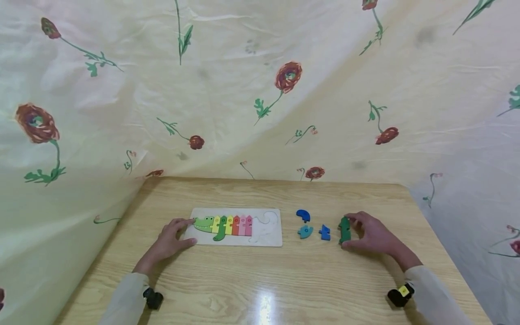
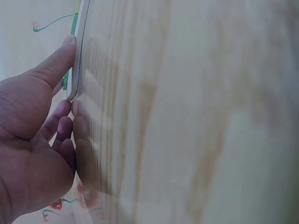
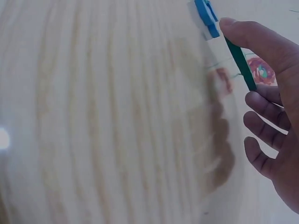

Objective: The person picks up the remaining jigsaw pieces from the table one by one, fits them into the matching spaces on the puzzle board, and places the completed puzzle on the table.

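Observation:
A crocodile puzzle board (image 1: 266, 241) lies on the table, its left part filled with a green head, a green leg and yellow, green, red and pink body pieces. The right part shows bare outlines of a tail and leg. My left hand (image 1: 172, 237) holds the board's left end, thumb at the near edge and fingers at the head side. To the right of the board, my right hand (image 1: 371, 232) pinches a green puzzle piece (image 1: 345, 230) between thumb and fingers. In the right wrist view that green piece (image 3: 240, 63) appears edge-on, tilted.
Between board and right hand lie a dark blue curved piece (image 1: 303, 215), a light blue piece (image 1: 305, 232) and a blue piece (image 1: 325, 232). The wooden table (image 1: 227, 280) meets a flowered cloth (image 1: 227, 99) at the back and sides.

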